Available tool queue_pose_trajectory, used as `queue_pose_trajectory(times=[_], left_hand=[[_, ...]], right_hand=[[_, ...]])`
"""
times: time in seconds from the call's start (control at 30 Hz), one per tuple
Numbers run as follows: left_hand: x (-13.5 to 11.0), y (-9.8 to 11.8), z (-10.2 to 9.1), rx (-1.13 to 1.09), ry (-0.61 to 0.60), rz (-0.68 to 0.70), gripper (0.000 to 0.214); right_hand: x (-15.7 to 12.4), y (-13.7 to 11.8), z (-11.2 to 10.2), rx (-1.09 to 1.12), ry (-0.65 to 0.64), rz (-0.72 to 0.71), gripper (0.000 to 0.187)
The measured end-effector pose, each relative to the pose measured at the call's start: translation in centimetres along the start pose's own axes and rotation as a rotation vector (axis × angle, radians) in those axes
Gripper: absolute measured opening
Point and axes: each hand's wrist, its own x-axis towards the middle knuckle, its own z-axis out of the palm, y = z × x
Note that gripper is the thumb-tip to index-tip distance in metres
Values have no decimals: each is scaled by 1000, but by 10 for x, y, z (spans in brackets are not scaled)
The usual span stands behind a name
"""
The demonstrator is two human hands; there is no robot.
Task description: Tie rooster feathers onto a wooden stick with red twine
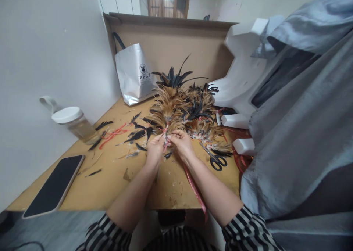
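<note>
My left hand [156,147] and my right hand [180,142] meet at the near end of a bundle of brown feathers [171,104] tipped with black ones. Fingers of both hands are pinched together on its bound base, where pink-red wrapping shows. A long pink-red ribbon [194,185] trails from under my right hand, past my forearm and over the table's front edge. Exactly which part each fingertip grips is partly hidden. Beside the bundle, to the right, lies a pile of more brown and black feathers [204,122].
Black-handled scissors [217,161] lie right of my hands. Loose black feathers [138,135] and red strips [113,133] are scattered left. A phone [55,185], a lidded bottle [77,124] and a silver bag [134,74] stand farther left. White foam blocks [234,120] and grey cloth [298,133] border the right.
</note>
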Motion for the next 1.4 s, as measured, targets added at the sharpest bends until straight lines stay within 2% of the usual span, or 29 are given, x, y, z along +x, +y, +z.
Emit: queue_pose_trajectory(times=[0.1, 0.23, 0.37, 0.63, 0.93, 1.2, 1.4], left_hand=[[1, -1, 0, -12, -15, 12, 32], [1, -1, 0, -15, -13, -7, 34], [-2, 0, 2, -9, -7, -26, 36], [-1, 1, 0, 6, -67, -19, 36], [-3, 2, 1, -29, -61, -24, 36], [2, -3, -3, 29, -69, -2, 35], [2, -3, -3, 9, -63, -11, 32]], right_hand=[[0, 0, -3, 32, -65, 105, 42], [0, 1, -6, 10, -133, 163, 38], [0, 1, -7, -30, -130, 142, 36], [0, -4, -7, -52, -101, 61, 37], [0, -1, -6, 33, -186, 86, 39], [0, -11, -10, -27, -133, 94, 31], [0, -19, -12, 110, -101, 130, 35]])
